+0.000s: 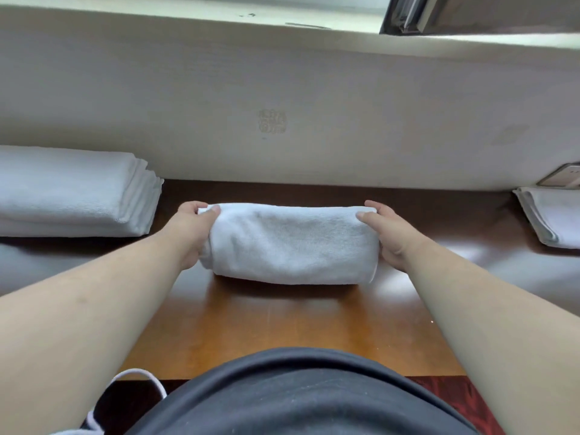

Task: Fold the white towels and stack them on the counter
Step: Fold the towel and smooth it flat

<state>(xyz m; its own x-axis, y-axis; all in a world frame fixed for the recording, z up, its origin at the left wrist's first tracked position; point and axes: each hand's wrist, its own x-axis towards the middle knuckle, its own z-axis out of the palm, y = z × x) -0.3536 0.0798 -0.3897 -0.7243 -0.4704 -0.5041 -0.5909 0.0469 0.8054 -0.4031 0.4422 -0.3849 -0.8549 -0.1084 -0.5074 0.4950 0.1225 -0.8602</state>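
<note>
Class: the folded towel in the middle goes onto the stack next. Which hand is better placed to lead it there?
Left. The left hand grips the towel end nearest the stack; the right hand holds the far end.

Soft, even light falls from the window [219, 7] above. Pale glare streaks the glossy counter [282, 324] at both sides. Wide-angle bending curves the edges; the picture is slightly soft.

Centre frame: left hand [191, 227] and right hand [390, 233] grip the ends of a folded towel [288, 243] on the counter [282, 321]. Towel stack [72, 189] at left.
</note>
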